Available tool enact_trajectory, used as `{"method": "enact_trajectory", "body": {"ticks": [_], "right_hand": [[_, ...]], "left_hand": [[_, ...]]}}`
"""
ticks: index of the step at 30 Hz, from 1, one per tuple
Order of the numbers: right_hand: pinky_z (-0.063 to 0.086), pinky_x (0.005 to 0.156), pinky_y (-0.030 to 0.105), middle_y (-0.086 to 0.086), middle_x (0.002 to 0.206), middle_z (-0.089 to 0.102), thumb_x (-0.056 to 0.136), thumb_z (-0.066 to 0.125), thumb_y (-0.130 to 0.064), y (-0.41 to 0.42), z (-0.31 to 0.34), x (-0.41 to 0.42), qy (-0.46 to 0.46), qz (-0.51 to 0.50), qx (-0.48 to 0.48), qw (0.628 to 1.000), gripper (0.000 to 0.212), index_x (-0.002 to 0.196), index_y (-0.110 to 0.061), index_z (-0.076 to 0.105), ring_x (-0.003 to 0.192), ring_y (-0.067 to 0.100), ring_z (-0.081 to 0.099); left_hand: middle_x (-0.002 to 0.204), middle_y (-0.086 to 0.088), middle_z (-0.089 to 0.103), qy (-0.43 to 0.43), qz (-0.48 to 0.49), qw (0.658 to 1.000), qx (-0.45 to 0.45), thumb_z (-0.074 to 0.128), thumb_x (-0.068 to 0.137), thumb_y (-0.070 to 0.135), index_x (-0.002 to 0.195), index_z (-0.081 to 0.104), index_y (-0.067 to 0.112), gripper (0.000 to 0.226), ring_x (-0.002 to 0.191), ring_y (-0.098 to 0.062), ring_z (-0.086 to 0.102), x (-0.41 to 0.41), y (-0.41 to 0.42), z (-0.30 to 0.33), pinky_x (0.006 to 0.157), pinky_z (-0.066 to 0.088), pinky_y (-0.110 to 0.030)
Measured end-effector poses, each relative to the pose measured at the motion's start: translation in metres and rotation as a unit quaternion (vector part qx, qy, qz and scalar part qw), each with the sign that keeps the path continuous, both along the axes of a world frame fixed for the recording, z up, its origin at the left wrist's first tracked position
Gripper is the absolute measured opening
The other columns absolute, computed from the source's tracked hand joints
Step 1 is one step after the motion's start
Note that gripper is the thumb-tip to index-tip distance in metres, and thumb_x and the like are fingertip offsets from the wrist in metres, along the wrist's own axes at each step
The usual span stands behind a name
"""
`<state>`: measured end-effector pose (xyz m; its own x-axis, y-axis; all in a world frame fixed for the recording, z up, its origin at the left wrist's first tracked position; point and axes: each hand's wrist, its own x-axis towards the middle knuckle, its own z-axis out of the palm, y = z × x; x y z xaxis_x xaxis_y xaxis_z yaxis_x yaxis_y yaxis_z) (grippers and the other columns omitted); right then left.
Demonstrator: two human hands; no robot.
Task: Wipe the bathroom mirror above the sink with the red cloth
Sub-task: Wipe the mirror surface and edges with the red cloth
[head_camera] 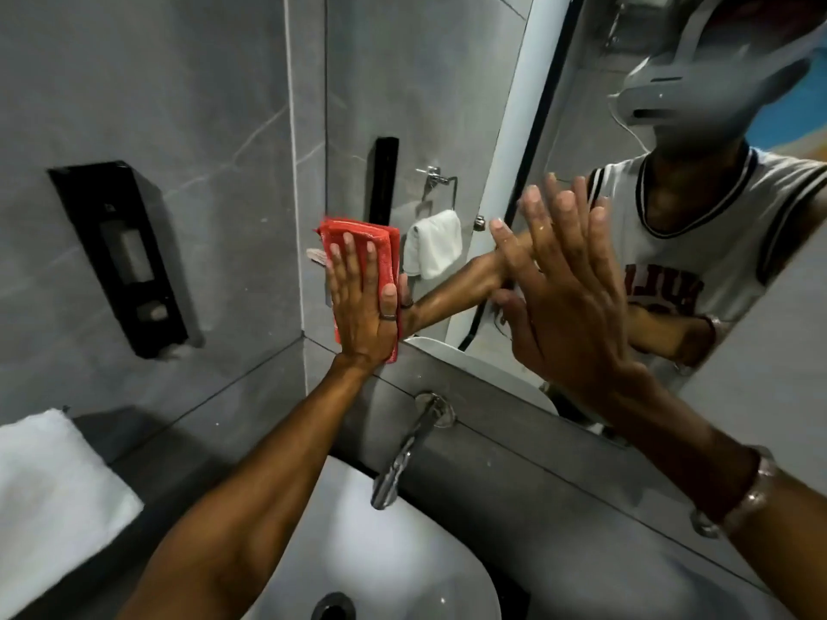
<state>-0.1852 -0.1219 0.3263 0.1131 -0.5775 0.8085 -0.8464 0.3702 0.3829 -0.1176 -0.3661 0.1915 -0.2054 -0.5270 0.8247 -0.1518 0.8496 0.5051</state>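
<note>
The folded red cloth (385,257) is pressed flat against the lower left corner of the mirror (420,105) by my left hand (360,306), fingers spread over it and a dark ring on one finger. My right hand (568,297) rests flat on the glass further right, fingers apart, holding nothing; a bracelet sits on that wrist. The mirror reflects both arms and a person in a white jersey.
Below the mirror runs a grey ledge with a chrome tap (405,458) over the white sink (394,561). A black dispenser (121,257) hangs on the left grey-tiled wall. A white towel (49,490) lies at the lower left.
</note>
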Motion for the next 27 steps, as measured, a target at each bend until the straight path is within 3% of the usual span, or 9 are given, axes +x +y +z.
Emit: {"method": "enact_trajectory", "body": {"ticks": [6,9,11,16,20,23,25,27], "right_hand": [[0.005,0.129,0.054,0.024,0.161,0.037,0.106,0.037,-0.044,0.072,-0.014,-0.017,0.022,-0.013,-0.020,0.999,0.058,0.152,-0.011,0.049,0.153,0.044,0.026],[0.001,0.130,0.051,0.024,0.162,0.035,0.106,0.036,-0.041,0.108,-0.019,-0.024,0.005,-0.023,-0.028,0.999,0.057,0.153,-0.011,0.046,0.160,0.029,0.001],[0.001,0.130,0.051,0.022,0.164,0.030,0.105,0.038,-0.040,0.134,-0.022,-0.029,-0.005,-0.056,-0.027,0.998,0.058,0.155,-0.011,0.041,0.161,0.024,-0.007],[-0.001,0.131,0.051,0.017,0.168,0.019,0.105,0.029,-0.046,0.187,-0.035,-0.033,-0.032,-0.129,-0.001,0.991,0.062,0.159,-0.014,0.031,0.161,0.026,-0.005],[-0.008,0.131,0.045,0.011,0.168,0.015,0.106,0.021,-0.051,0.209,-0.035,-0.034,-0.058,-0.189,0.002,0.980,0.064,0.159,-0.016,0.030,0.159,0.027,-0.002],[-0.012,0.130,0.042,0.015,0.164,0.021,0.106,0.017,-0.050,0.206,-0.014,-0.033,-0.052,-0.209,-0.015,0.976,0.065,0.156,-0.013,0.034,0.156,0.028,0.003],[-0.012,0.130,0.042,0.015,0.165,0.020,0.103,0.028,-0.047,0.198,0.008,-0.035,-0.039,-0.205,-0.044,0.977,0.064,0.157,-0.012,0.032,0.159,0.028,-0.003],[-0.012,0.130,0.042,0.013,0.169,0.013,0.099,0.034,-0.046,0.191,0.032,-0.036,-0.041,-0.192,-0.066,0.978,0.069,0.160,-0.015,0.020,0.161,0.024,-0.012]], "left_hand": [[0.170,-0.012,0.007,0.023,0.002,0.998,-0.054,0.010,0.108,0.054,0.164,-0.004,0.028,0.063,0.160,-0.032,0.002,-0.041,0.101,0.003,0.131,0.004,-0.053],[0.171,-0.017,0.017,0.035,0.000,0.996,-0.078,0.030,0.106,0.049,0.165,0.001,0.021,0.071,0.159,-0.040,0.012,-0.063,0.153,0.001,0.130,0.008,-0.055],[0.173,-0.015,0.011,0.036,-0.015,0.995,-0.094,0.037,0.104,0.046,0.166,0.002,0.020,0.076,0.159,-0.042,0.016,-0.076,0.192,0.001,0.129,0.013,-0.058],[0.175,-0.005,0.001,-0.005,-0.085,0.990,-0.113,0.023,0.108,0.047,0.166,0.007,0.024,0.064,0.162,-0.033,0.008,-0.085,0.268,-0.003,0.128,0.015,-0.059],[0.175,-0.003,-0.007,-0.031,-0.089,0.992,-0.089,0.019,0.109,0.046,0.165,0.005,0.027,0.061,0.162,-0.029,-0.001,-0.077,0.283,0.005,0.126,0.021,-0.061],[0.175,-0.003,-0.008,-0.044,-0.083,0.987,-0.127,0.018,0.109,0.045,0.165,0.004,0.028,0.060,0.162,-0.029,-0.003,-0.072,0.278,0.021,0.121,0.026,-0.062],[0.175,-0.003,-0.003,-0.038,-0.082,0.984,-0.154,0.020,0.109,0.045,0.165,0.005,0.027,0.061,0.162,-0.029,0.001,-0.075,0.271,0.046,0.124,0.022,-0.061],[0.175,-0.005,-0.006,-0.051,-0.071,0.982,-0.168,0.018,0.109,0.049,0.165,0.000,0.023,0.064,0.162,-0.030,-0.001,-0.077,0.265,0.081,0.131,0.004,-0.057]]}}
